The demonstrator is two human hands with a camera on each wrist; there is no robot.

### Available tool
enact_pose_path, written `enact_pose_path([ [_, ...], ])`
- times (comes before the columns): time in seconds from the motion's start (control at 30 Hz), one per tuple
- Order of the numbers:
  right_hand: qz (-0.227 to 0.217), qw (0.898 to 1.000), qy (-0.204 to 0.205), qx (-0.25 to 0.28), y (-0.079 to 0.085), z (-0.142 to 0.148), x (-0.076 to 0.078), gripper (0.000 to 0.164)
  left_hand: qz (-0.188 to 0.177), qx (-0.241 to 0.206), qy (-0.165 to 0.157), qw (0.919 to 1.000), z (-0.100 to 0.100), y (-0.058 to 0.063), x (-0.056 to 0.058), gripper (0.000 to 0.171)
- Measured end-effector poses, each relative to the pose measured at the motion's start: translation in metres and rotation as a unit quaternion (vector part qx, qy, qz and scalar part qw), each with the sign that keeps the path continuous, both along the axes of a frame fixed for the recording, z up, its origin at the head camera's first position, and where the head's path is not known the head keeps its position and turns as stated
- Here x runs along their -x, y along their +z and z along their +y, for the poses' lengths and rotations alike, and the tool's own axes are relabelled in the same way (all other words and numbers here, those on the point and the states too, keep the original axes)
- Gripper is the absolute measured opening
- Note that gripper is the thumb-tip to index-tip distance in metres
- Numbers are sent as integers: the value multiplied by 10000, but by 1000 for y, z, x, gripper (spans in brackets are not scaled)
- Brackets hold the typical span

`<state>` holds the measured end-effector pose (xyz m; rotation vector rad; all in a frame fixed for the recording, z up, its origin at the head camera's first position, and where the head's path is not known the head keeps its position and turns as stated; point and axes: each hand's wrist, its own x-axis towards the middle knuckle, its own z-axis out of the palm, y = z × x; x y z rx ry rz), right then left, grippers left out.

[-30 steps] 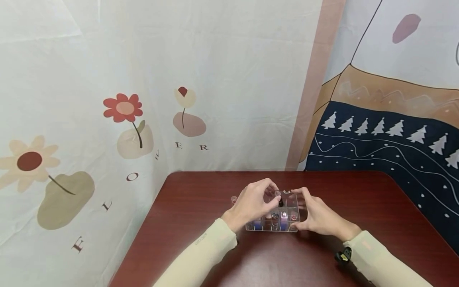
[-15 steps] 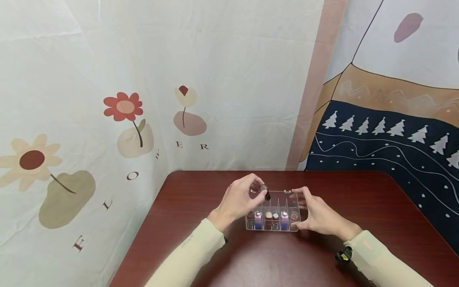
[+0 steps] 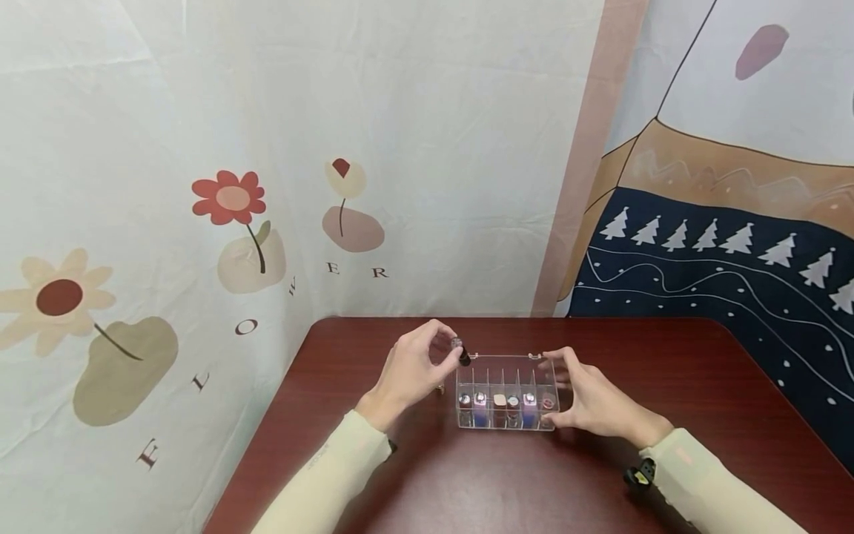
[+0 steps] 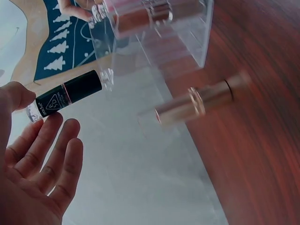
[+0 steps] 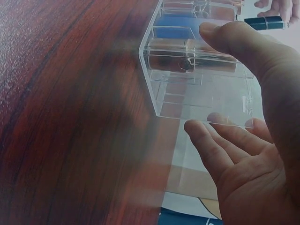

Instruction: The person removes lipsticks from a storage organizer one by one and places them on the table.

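Note:
My left hand point(image 3: 412, 367) pinches a black lipstick tube point(image 4: 70, 93) by its clear end, between thumb and fingertips. It hovers off the upper left corner of a clear divided lipstick organizer point(image 3: 505, 428). My right hand point(image 3: 596, 400) grips the organizer's right end, thumb on the front and fingers behind. Several lipsticks point(image 3: 500, 401) stand in the organizer's front row, some with purple-blue bodies. A gold lipstick point(image 4: 187, 104) with a clear cap stands on the table just left of the organizer; in the head view the left hand partly covers it.
The dark red wooden table point(image 3: 507, 482) runs back to a pale curtain point(image 3: 427, 148) printed with flowers. To the right hangs a navy cloth point(image 3: 667, 274) with white trees. Two small clear hinges point(image 3: 535, 357) sit on the organizer's back edge.
The left hand has carried the black lipstick leftward, from above the organizer's back row to beyond its left end. The right hand and the organizer have stayed in place.

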<state>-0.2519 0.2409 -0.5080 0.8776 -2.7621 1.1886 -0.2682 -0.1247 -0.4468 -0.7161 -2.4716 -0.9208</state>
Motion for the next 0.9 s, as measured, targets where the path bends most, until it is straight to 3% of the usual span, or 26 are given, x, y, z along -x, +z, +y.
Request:
enact_pose_path([
  [0.5,40,10000,6,34,-1,1,1,103,-77,-131,437,9989,-45,-9,0,17],
  [0.9,116,9999,23,100,-2,-1,2,102,-329,-76,761,9965,-63,-18,0,18],
])
